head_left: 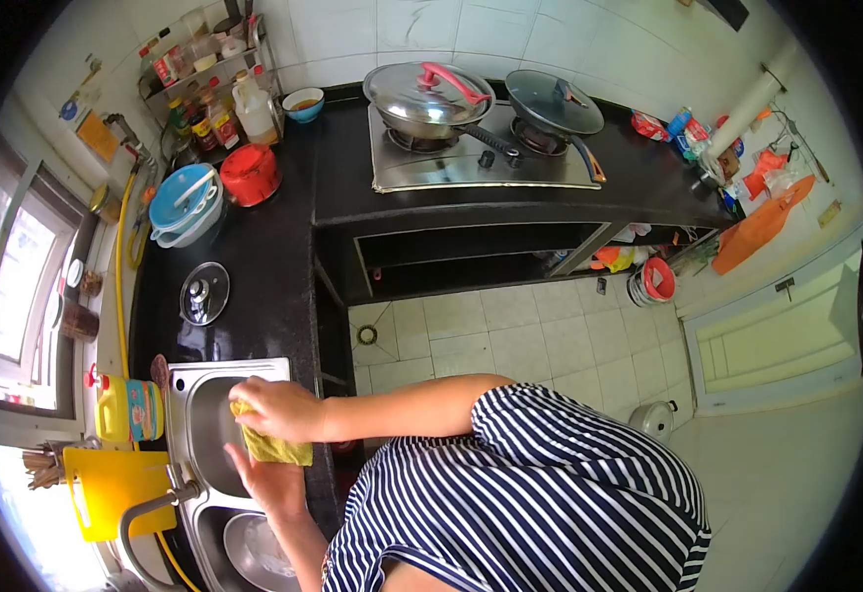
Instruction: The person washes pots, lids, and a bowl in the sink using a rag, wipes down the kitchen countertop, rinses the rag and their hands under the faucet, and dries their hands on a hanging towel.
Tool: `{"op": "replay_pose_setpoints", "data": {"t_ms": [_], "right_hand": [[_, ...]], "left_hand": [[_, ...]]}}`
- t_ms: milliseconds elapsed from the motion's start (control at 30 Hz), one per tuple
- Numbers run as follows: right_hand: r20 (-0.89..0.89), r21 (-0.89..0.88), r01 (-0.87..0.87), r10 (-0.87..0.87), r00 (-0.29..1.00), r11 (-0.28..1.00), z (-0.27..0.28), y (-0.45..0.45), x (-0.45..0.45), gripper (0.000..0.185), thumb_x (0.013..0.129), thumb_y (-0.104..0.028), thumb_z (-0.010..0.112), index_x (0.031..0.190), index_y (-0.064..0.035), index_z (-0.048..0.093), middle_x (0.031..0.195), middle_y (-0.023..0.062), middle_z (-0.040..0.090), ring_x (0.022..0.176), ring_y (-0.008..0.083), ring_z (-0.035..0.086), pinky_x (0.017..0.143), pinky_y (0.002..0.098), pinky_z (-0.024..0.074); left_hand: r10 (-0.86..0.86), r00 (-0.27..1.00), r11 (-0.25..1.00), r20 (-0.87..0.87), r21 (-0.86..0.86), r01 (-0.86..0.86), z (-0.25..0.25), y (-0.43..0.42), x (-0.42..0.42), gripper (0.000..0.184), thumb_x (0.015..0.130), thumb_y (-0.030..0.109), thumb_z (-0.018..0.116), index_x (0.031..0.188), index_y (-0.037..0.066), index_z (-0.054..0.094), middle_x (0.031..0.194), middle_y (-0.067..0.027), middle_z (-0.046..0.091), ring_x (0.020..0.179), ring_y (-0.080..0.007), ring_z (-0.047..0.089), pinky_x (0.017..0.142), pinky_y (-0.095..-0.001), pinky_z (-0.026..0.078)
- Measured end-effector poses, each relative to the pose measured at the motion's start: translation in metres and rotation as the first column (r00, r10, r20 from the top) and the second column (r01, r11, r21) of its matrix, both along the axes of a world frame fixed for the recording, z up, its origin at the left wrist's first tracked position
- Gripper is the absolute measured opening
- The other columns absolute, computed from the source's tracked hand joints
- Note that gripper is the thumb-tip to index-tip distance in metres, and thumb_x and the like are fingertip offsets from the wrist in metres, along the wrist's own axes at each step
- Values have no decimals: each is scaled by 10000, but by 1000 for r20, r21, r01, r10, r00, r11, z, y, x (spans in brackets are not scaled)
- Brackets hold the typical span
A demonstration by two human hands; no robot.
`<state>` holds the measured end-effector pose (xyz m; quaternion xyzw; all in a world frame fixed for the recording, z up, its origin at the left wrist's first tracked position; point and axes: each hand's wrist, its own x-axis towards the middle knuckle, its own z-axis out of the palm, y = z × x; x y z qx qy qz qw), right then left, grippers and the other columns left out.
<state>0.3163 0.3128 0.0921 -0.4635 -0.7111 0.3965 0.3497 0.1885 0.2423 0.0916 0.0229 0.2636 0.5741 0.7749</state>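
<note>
My right hand (283, 408) is closed around a yellow cloth (283, 450), held over the rim of the steel sink (216, 414). Part of the cloth sticks out past the fingers, and the rest hangs down toward my other hand. Just below it, my left hand (271, 483) has its fingers apart, close to the cloth's lower edge; whether they touch is unclear. A metal bowl (249, 548) sits in the second basin, partly hidden by my left forearm. The tap (160, 498) arches over the sink's far side.
A glass lid (204, 294), a red pot (250, 176) and a blue basin (183, 197) stand on the black counter. A yellow detergent bottle (130, 407) and a yellow cutting board (115, 493) are behind the sink. Two lidded pans, one a steel wok (402, 109), rest on the stove.
</note>
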Motion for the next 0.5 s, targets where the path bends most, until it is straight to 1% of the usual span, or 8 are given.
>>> {"op": "replay_pose_setpoints", "data": {"t_ms": [67, 100, 167, 233, 333, 367, 433, 500], "right_hand": [[-73, -130, -42, 32, 997, 991, -2, -1, 11, 380, 965, -305, 583, 1256, -61, 567, 1152, 170, 616, 1024, 333, 645, 869, 418, 528], [-70, -98, -65, 58, 996, 993, 0, -7, 16, 386, 967, -327, 570, 1236, -53, 610, 1150, 178, 636, 1053, 346, 629, 904, 434, 508], [-83, 212, -177, 199, 977, 961, -21, -12, 14, 350, 954, -288, 564, 1154, -16, 657, 1121, 183, 665, 1088, 359, 605, 964, 443, 463], [10, 164, -359, 362, 932, 919, -7, -26, 18, 322, 904, -203, 588, 1165, -19, 628, 1243, 179, 610, 1131, 357, 576, 984, 446, 444], [108, 247, -329, 311, 944, 912, -27, -28, 21, 541, 880, -160, 650, 1382, -20, 507, 1385, 190, 530, 1323, 331, 467, 1120, 418, 359], [102, 84, -274, 266, 959, 958, -20, -26, 28, 555, 926, -261, 641, 1418, -62, 481, 1461, 194, 457, 1281, 309, 520, 1095, 415, 394], [-78, -217, -123, 108, 991, 968, -19, -24, 42, 464, 992, -164, 569, 1414, -6, 458, 1428, 179, 508, 1268, 267, 541, 1010, 349, 476], [-12, -212, -32, 30, 999, 977, -38, -23, 72, 400, 1019, -182, 541, 1377, -9, 505, 1394, 178, 538, 1235, 251, 565, 995, 343, 477]], "left_hand": [[2, 986, 999, -167, 44, 6, -8, 1, 7, 544, 1038, 449, 431, 1482, 138, 395, 1463, -108, 457, 1328, -250, 459, 1085, -450, 404], [26, 980, 999, -199, 27, -21, -11, 2, 9, 498, 1048, 401, 425, 1478, 150, 404, 1459, -114, 460, 1326, -253, 468, 1088, -458, 404], [55, 979, 997, -195, 66, -42, -13, 5, 8, 484, 1041, 375, 457, 1463, 139, 421, 1438, -115, 477, 1320, -256, 479, 1079, -475, 417], [17, 982, 993, -186, 115, 4, -15, 1, 2, 443, 1033, 334, 491, 1433, 145, 466, 1374, -98, 528, 1266, -250, 515, 1075, -444, 427], [109, 962, 994, -249, 47, -101, -36, -15, -12, 442, 991, 419, 568, 1311, 116, 543, 1143, -78, 644, 1018, -209, 640, 871, -377, 542], [96, 967, 993, -234, -46, -109, -47, -23, -28, 439, 996, 448, 544, 1270, 104, 560, 1077, -82, 655, 921, -197, 649, 786, -357, 551], [133, 953, 970, -273, -159, -182, -55, -48, -61, 455, 1006, 491, 500, 1189, 81, 579, 961, -89, 663, 758, -182, 645, 650, -328, 548], [258, 881, 910, -396, -207, -359, -75, -68, -94, 473, 1016, 499, 469, 1107, 48, 581, 896, -97, 652, 697, -181, 632, 615, -323, 543]]}}
